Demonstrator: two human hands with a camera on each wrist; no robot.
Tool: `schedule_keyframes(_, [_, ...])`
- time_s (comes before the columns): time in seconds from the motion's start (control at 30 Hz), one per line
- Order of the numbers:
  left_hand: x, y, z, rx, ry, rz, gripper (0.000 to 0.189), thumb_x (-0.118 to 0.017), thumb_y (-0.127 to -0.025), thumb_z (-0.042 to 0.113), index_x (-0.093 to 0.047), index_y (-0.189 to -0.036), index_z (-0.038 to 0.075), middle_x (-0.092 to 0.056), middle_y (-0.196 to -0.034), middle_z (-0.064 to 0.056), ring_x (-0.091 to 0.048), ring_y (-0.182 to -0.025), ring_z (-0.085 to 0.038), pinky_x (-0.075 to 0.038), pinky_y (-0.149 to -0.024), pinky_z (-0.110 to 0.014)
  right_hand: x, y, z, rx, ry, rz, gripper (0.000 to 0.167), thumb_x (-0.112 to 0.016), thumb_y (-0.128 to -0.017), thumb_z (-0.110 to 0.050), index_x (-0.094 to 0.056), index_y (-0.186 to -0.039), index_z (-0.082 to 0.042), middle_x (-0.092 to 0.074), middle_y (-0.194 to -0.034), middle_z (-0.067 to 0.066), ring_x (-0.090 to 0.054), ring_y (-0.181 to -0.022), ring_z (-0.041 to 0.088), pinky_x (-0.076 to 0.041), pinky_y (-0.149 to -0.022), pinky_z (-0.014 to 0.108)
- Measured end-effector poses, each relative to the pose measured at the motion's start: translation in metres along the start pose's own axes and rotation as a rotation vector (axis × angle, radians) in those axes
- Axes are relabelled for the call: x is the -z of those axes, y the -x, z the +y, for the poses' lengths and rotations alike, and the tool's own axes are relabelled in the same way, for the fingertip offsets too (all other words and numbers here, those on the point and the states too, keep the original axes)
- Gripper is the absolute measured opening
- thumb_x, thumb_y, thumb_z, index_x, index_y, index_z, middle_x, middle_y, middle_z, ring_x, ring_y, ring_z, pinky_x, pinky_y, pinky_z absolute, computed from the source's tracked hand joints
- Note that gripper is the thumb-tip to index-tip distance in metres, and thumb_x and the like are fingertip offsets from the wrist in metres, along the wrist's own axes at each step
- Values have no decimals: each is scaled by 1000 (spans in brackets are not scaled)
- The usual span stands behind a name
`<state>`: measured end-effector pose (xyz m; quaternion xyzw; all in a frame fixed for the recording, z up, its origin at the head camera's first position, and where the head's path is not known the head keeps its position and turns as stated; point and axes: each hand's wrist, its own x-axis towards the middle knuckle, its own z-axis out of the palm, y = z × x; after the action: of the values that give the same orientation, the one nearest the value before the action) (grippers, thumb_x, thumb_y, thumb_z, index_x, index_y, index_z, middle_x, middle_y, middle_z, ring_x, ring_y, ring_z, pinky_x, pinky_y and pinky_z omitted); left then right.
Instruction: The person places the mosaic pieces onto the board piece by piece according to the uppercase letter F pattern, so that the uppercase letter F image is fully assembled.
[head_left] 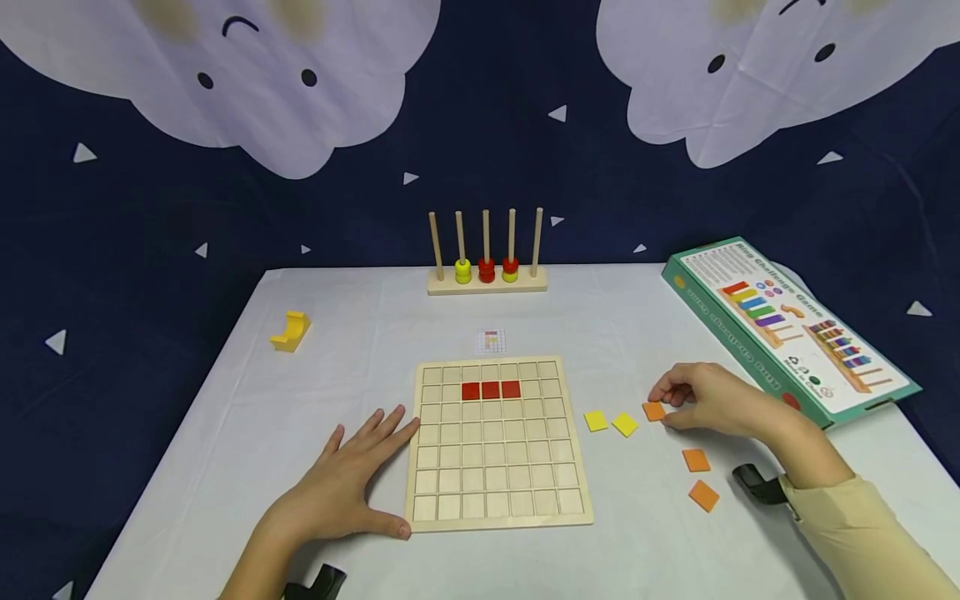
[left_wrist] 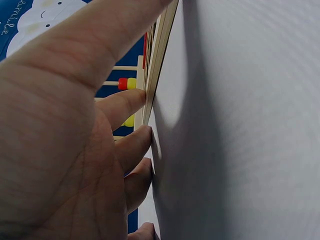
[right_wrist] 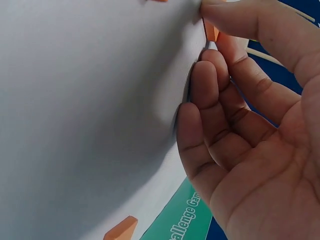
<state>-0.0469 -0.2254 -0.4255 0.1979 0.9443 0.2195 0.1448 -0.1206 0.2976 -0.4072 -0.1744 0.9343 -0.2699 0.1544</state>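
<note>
My left hand lies with fingers spread along the left side of a wooden grid board. Its thumb touches the lower left corner, and the index fingertip meets the left edge. Three red square tiles sit in a row in the board's second row of cells. To the right of the board, my right hand pinches an orange square tile between thumb and index finger, at the tabletop; the right wrist view shows the tile partly hidden by the thumb. Two yellow tiles lie between board and hand.
Two more orange tiles lie near the right wrist. A green game box lies at the right. Behind the board are a small pattern card and a peg stand with red and yellow rings. A yellow curved piece is at left.
</note>
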Motion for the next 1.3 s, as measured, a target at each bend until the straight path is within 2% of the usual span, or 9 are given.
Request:
schedule_keyframes(0.27, [0, -1, 0, 6, 11, -9, 132, -92, -57, 76, -35, -169, 35, -27, -179, -2, -21, -167, -41, -10, -123, -84, -2, -7, -9, 16, 24, 17, 25, -88, -82, -16, -76, -104, -14, -71, -96, -7, -60, -88, 7, -54, -78, 22])
schedule_keyframes(0.53, [0, -1, 0, 8, 20, -9, 132, -92, -57, 76, -36, -169, 35, -27, -179, -2, -21, -167, -40, -9, -123, -84, -4, -21, -29, 66, 17, 38, 24, -90, -81, -18, -76, -100, -14, -71, -91, -7, -62, -85, 9, -55, -76, 23])
schedule_keyframes(0.77, [0, 0, 1, 11, 21, -11, 131, -93, -58, 75, -36, -169, 34, -27, -179, -2, -21, -167, -40, -10, -124, -83, -9, -38, -48, 119, 17, 31, 20, -85, -81, -12, -75, -98, -13, -70, -89, -5, -60, -83, 11, -52, -74, 23])
schedule_keyframes(0.97, [1, 0, 2, 13, 21, -11, 131, -93, -58, 74, -36, -169, 35, -28, -179, -2, -21, -167, -40, -9, -124, -83, -13, -53, -67, 147, 20, 0, 20, -82, -81, -9, -74, -99, -11, -71, -91, -3, -61, -83, 12, -54, -76, 24])
schedule_keyframes(1.3, [2, 0, 2, 13, 33, -7, 131, -93, -57, 75, -36, -169, 33, -27, -179, -2, -21, -167, -41, -8, -124, -83, -24, -75, -99, 243, 5, -15, 17, -80, -83, -6, -74, -98, -8, -72, -93, 1, -64, -84, 14, -58, -78, 26])
